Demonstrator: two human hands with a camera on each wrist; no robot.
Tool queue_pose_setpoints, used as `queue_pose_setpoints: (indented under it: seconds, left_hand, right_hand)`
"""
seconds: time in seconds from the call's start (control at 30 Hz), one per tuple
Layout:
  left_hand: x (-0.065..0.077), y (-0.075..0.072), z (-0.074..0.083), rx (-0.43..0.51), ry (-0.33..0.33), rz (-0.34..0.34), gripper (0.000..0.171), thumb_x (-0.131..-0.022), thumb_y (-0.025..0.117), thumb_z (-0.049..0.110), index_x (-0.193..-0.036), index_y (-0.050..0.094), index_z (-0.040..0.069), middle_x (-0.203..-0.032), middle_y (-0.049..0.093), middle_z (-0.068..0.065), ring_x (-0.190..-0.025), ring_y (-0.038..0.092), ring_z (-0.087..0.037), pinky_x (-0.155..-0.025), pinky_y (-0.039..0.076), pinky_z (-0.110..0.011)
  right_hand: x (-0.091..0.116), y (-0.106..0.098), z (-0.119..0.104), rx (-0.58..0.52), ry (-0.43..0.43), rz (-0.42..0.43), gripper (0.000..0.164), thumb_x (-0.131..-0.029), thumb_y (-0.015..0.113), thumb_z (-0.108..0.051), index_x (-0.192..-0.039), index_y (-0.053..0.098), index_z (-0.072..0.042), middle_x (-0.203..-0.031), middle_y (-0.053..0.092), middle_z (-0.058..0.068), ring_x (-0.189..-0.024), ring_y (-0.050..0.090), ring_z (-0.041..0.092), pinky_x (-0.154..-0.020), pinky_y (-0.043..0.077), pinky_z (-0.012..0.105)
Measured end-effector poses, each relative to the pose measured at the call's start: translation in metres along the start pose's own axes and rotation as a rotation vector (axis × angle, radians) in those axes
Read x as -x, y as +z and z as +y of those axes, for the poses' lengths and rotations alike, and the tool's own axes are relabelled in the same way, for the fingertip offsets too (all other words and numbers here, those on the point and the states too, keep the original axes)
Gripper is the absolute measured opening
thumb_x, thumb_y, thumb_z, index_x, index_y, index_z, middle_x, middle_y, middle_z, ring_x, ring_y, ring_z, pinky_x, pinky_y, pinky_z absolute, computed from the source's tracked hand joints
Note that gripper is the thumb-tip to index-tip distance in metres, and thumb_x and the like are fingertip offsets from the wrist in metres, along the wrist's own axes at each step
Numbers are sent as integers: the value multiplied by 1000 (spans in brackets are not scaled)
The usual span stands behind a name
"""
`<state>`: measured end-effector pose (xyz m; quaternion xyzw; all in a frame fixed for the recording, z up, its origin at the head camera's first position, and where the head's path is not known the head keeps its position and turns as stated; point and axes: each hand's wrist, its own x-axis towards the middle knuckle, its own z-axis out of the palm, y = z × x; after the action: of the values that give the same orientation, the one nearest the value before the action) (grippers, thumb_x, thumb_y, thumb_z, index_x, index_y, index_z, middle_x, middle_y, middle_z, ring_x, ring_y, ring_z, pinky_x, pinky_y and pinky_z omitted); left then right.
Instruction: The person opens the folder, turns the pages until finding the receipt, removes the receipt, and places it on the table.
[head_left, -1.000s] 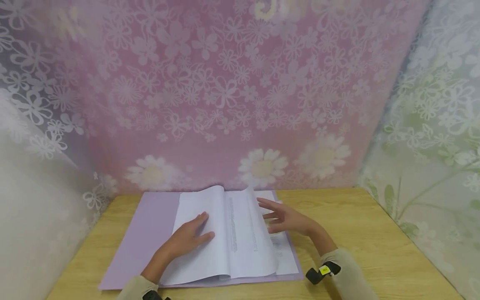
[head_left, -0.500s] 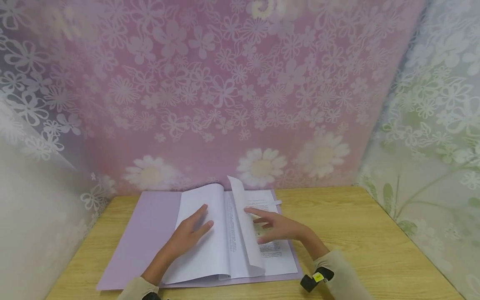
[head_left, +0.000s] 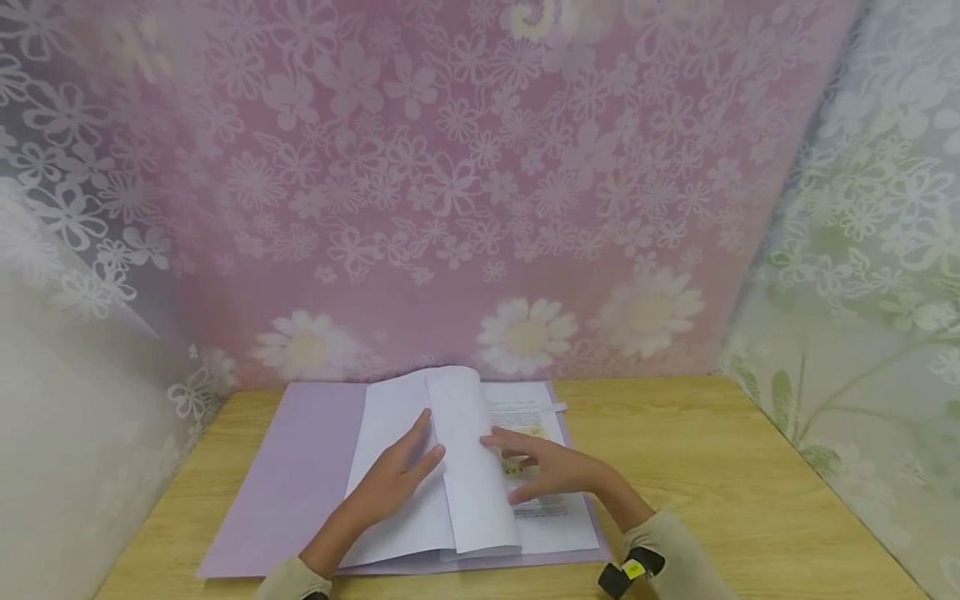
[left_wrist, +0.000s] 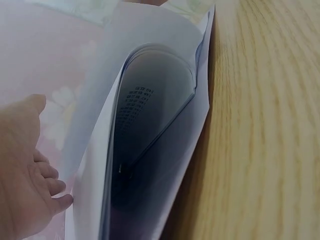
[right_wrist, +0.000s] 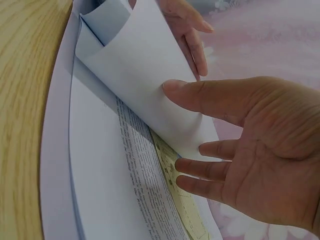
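Observation:
A lilac folder [head_left: 281, 483] lies spread on the table, with white sheets bound inside. One white sheet [head_left: 478, 475] curls over the middle, its loose edge leaning toward the left stack. My right hand [head_left: 558, 468] is at the right side of this curled sheet, fingers extended; in the right wrist view its thumb and fingers [right_wrist: 202, 170] are spread and the fingertips meet the paper. Below it shows a printed page [head_left: 543, 529] with a yellowish picture. My left hand [head_left: 390, 483] rests on the turned pages [head_left: 390, 400], fingers straight and thumb apart.
The wooden table [head_left: 712, 483] extends to both sides of the folder. A pink flowered backdrop [head_left: 450, 208] stands right behind it, with a pale floral panel [head_left: 862, 333] on the right. A small white tab [head_left: 555, 407] sticks out of the folder's right edge.
The sheet has swung from the right side over to the left, uncovering the printed page with the picture. My right hand has followed it leftward; my left hand has shifted slightly right.

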<state>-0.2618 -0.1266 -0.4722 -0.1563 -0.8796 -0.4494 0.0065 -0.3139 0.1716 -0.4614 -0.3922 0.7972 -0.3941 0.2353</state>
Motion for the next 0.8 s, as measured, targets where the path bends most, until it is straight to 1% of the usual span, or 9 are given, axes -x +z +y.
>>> queue_pose_setpoints:
  seconds: [0.07, 0.17, 0.3, 0.47, 0.57, 0.67, 0.8]
  left_hand:
    - [-1, -1, 1, -14, 5, 6, 77, -106, 48, 49, -163, 18, 6, -170, 21, -11, -157, 22, -28, -127, 21, -51]
    - [-1, -4, 2, -11, 1, 2, 77, -107, 49, 46, -163, 17, 5, -170, 19, -11, -157, 21, -29, -127, 20, -51]
    - [-1, -6, 2, -14, -18, -14, 79, -106, 50, 48, -163, 16, 6, -170, 17, -11, -158, 19, -29, -128, 19, -52]
    - [-1, -6, 0, -14, -32, -10, 83, -103, 53, 52, -163, 17, 7, -170, 18, -10, -158, 19, -30, -128, 19, -53]
    - [0, -4, -2, -15, -49, -35, 85, -103, 53, 53, -163, 16, 7, -171, 17, -9, -158, 18, -30, -128, 19, -52]
    - [1, -4, -2, -18, -43, -47, 86, -102, 54, 53, -163, 16, 6, -171, 16, -10, -158, 17, -30, -128, 19, -51]
    - [1, -7, -4, -42, -42, -53, 89, -101, 55, 56, -163, 17, 5, -170, 17, -11, -158, 17, -29, -128, 19, -50]
  right_hand:
    - [0, 1, -3, 15, -4, 6, 85, -93, 77, -24, -162, 28, -10, -170, 15, 21, -148, 37, 47, -115, 39, 64]
    - [0, 3, -5, 28, 3, 6, 84, -93, 76, -26, -162, 29, -13, -170, 16, 19, -148, 36, 46, -114, 40, 64]
    - [-1, 6, -6, 33, 7, -2, 83, -94, 75, -26, -162, 30, -16, -170, 17, 18, -149, 36, 44, -114, 41, 63]
    - [-2, 9, -9, 31, -19, -7, 80, -94, 75, -23, -161, 32, -15, -170, 20, 19, -147, 39, 45, -114, 42, 62]
    - [-1, 11, -12, 31, -35, -13, 79, -94, 74, -22, -161, 33, -13, -169, 21, 20, -146, 40, 46, -113, 42, 62]
    - [-1, 14, -14, 33, -50, -10, 78, -95, 74, -21, -160, 33, -12, -168, 22, 21, -144, 42, 47, -112, 43, 63]
    - [-4, 18, -14, 39, -64, 6, 78, -95, 74, -21, -161, 32, -13, -168, 23, 20, -143, 45, 45, -111, 44, 62]
